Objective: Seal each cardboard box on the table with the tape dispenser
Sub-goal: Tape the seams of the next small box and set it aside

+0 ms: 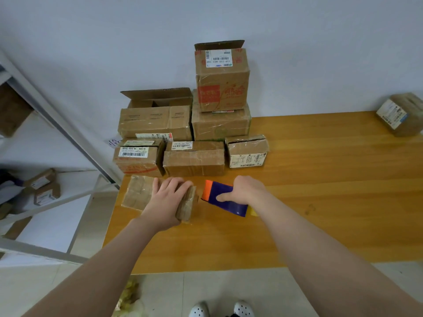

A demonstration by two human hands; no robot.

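Left hand (167, 200) lies on the flat box (137, 193), fingers slightly spread over its top, pressing it to the desk (320, 202). Right hand (247, 191) grips the tape dispenser (225, 197) just right of the flat box, thumb on its blue side, orange end pointing at the box. Dispenser is not yet on the cardboard. Stacked boxes (194, 159) sit right behind the flat box, two with flaps up. Step looks like starting the tape run: bring the orange end onto the box's near-right edge, keep the left hand holding it flat, and clear those fingers off the seam line before pulling across.
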